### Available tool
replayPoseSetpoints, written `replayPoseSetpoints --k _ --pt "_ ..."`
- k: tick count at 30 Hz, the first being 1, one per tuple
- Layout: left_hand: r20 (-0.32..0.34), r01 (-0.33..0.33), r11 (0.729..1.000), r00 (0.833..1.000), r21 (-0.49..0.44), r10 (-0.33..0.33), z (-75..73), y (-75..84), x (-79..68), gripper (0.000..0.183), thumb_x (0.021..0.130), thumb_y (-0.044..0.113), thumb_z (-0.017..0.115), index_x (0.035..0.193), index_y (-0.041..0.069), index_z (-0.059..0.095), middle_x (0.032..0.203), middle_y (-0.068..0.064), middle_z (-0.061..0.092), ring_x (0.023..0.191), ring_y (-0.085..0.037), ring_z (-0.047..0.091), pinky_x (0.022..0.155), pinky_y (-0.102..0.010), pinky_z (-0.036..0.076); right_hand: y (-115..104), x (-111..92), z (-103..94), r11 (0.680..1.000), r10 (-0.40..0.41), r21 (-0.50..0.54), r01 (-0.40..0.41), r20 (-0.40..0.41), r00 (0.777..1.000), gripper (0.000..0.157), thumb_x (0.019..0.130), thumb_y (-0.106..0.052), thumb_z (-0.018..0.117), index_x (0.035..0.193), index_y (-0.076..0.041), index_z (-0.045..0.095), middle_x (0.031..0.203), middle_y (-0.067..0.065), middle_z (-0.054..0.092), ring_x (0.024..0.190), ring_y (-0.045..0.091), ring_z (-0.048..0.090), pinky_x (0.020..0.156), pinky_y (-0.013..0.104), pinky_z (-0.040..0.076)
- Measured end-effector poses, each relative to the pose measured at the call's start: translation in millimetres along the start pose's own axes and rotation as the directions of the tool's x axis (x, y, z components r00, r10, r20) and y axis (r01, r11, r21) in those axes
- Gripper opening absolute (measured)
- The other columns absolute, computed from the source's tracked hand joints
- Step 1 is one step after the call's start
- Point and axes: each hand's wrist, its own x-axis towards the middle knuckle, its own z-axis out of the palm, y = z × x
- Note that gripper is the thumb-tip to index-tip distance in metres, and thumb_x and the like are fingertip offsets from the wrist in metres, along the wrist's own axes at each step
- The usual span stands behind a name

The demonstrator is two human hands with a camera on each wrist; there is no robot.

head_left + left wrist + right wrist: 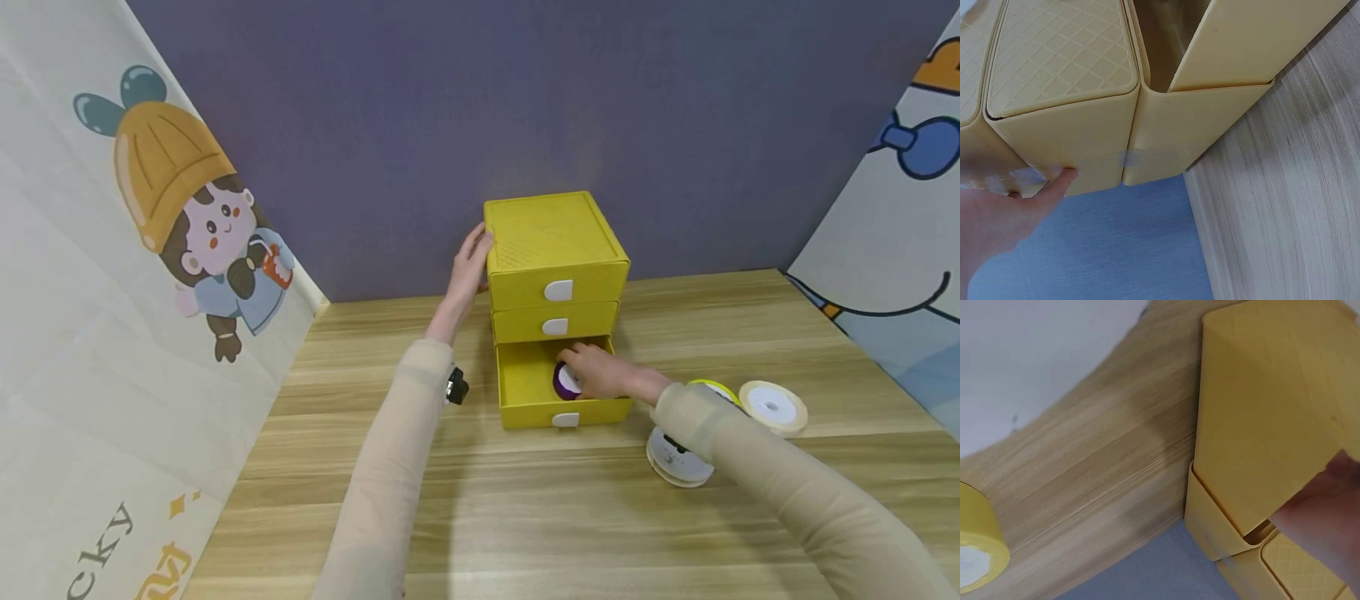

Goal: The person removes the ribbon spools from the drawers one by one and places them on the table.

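A yellow three-drawer box [551,233] stands against the back wall, its bottom drawer [521,375] pulled out. Inside that drawer my right hand [600,372] grips a purple ribbon roll [561,383] with a white centre, partly covered by the fingers. The right wrist view shows only part of this hand [1329,525], over the drawer's side; the roll is hidden there. My left hand [468,271] rests against the box's left side near the top. In the left wrist view the thumb of that hand [1010,219] lies along the box's side, near some clear tape.
Right of the box, on the wooden table [375,400], lie a cream-rimmed roll [772,406], a white spool [678,467] and a yellow roll [982,519], the latter partly under my right sleeve in the head view. A dark blue wall [375,150] rises behind.
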Motion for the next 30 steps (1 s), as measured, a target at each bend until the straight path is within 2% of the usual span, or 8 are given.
replayPoseSetpoints --k 7,14,24,30 --pt "0.004 -0.002 1.0 1.0 -0.002 0.002 1.3 0.1 -0.7 0.063 0.101 0.055 0.044 0.157 0.031 0.027 0.162 0.003 0.032 0.147 -0.024 0.036 0.115 -0.051 0.039 -0.1 -3.1 -5.8 1.0 -0.025 -0.013 0.025 -0.046 0.999 0.063 0.075 -0.021 0.087 0.123 0.007 0.057 0.111 0.023 0.063 0.097 0.032 0.062 0.086 0.044 0.055" --pt "0.007 0.014 1.0 1.0 -0.009 -0.014 1.2 1.8 -0.1 0.062 0.102 0.054 0.043 0.157 0.032 0.026 0.162 0.004 0.031 0.148 -0.023 0.036 0.111 -0.051 0.043 -2.5 -6.0 -14.9 1.0 0.025 0.005 -0.025 -0.026 0.999 0.069 0.075 -0.028 0.085 0.127 0.008 0.056 0.118 0.025 0.062 0.103 0.035 0.062 0.088 0.046 0.055" --pt "0.008 0.009 1.0 1.0 0.001 -0.009 1.7 1.2 -0.6 0.065 0.101 0.055 0.044 0.158 0.03 0.026 0.162 0.003 0.031 0.147 -0.025 0.036 0.108 -0.052 0.046 -3.6 -12.6 -27.9 0.997 0.078 0.011 -0.078 -0.036 0.996 0.068 0.073 -0.029 0.083 0.124 0.009 0.058 0.115 0.024 0.064 0.098 0.031 0.061 0.085 0.043 0.055" --pt "0.005 0.008 1.0 1.0 0.012 -0.009 0.0 0.4 0.8 0.064 0.101 0.057 0.044 0.157 0.033 0.027 0.163 0.002 0.031 0.148 -0.024 0.034 0.113 -0.052 0.041 -4.0 -19.3 -42.2 0.994 0.107 0.031 -0.105 -0.043 0.993 0.07 0.074 -0.028 0.082 0.127 0.009 0.056 0.117 0.024 0.063 0.098 0.03 0.06 0.084 0.042 0.054"
